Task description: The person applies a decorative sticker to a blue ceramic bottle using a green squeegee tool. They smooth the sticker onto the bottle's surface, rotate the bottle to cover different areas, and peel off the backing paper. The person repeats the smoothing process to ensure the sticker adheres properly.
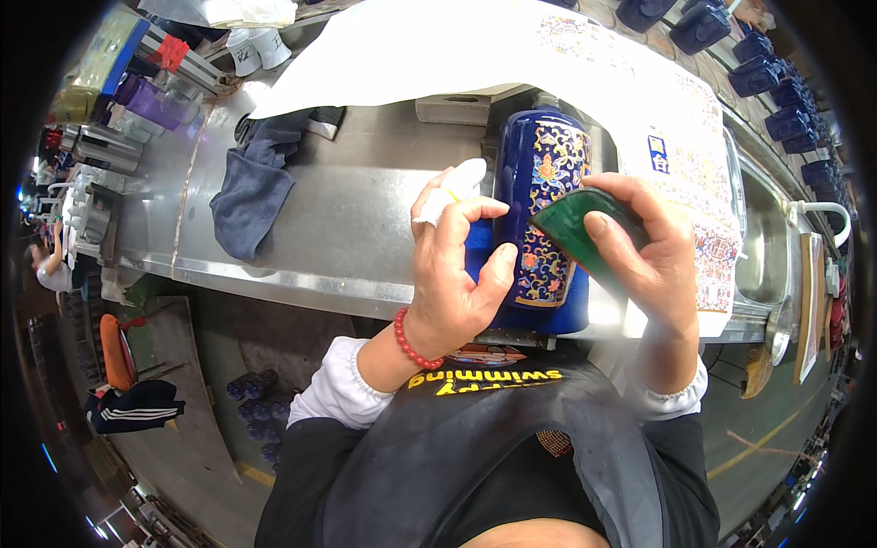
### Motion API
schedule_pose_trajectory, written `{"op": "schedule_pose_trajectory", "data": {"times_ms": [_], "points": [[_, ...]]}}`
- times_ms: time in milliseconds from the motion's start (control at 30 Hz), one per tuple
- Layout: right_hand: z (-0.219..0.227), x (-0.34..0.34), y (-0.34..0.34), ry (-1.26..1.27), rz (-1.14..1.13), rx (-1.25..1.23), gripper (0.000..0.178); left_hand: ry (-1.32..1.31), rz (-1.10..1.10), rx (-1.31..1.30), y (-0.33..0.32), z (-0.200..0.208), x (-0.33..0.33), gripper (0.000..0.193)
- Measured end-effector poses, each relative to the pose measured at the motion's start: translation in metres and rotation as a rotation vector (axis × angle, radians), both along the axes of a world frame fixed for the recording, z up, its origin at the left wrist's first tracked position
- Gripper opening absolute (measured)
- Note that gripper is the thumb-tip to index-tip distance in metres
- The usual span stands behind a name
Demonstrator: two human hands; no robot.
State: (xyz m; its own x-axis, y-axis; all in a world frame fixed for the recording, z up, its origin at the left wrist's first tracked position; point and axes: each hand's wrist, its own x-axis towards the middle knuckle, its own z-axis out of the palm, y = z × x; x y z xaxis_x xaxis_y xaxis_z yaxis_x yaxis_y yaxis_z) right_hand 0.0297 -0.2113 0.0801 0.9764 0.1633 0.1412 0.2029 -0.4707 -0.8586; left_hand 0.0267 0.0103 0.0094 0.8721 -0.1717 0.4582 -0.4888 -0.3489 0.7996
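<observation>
A dark blue ceramic bottle [517, 169] lies on the steel worktop, its neck pointing away from me. Colourful floral decal [551, 173] covers its upper face. Beneath its near end is a blue pad [574, 315]. My right hand [653, 242] pinches a dark green scraper [585, 224] between thumb and fingers, its edge over the decal's right side. Beside the bottle's left wall is my left hand [461, 260], thumb and forefinger apart, tips at the wall; whether they touch it I cannot tell. White wrapping [437, 206] covers some of its fingers.
Large white decal sheets [676, 155] spread behind and right of the bottle. A grey-blue cloth [251, 196] hangs toward the worktop's front edge at left. A sink [760, 233] with a white tap [827, 210] is at right. More blue bottles [699, 27] stand at far right.
</observation>
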Motion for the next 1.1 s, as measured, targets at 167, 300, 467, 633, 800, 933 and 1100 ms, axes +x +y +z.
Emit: {"op": "schedule_pose_trajectory", "data": {"times_ms": [167,300,467,633,800,933,1100], "points": [[-0.003,-0.005,-0.007,0.050,-0.076,0.108,0.028,0.121,-0.034,-0.061,-0.010,-0.005,0.006,0.053],[-0.005,-0.010,-0.012,0.015,-0.055,0.047,0.030,0.389,-0.095,-0.381,-0.020,-0.011,0.016,0.056],[-0.002,-0.011,-0.013,0.003,-0.048,0.056,0.031,0.623,-0.147,-0.640,-0.018,-0.013,0.016,0.053],[-0.007,-0.008,-0.011,-0.112,-0.072,0.066,0.028,0.609,-0.158,-0.657,-0.020,-0.014,0.018,0.057],[-0.021,-0.009,-0.011,-0.085,-0.112,0.157,0.028,0.507,-0.182,-0.535,-0.019,-0.016,0.019,0.057],[-0.030,-0.015,-0.012,0.044,-0.173,0.331,0.028,0.624,-0.211,-0.845,-0.015,-0.015,0.017,0.057],[-0.041,-0.019,-0.011,0.090,-0.167,0.353,0.032,0.506,-0.180,-0.658,-0.020,-0.015,0.015,0.063]]}}
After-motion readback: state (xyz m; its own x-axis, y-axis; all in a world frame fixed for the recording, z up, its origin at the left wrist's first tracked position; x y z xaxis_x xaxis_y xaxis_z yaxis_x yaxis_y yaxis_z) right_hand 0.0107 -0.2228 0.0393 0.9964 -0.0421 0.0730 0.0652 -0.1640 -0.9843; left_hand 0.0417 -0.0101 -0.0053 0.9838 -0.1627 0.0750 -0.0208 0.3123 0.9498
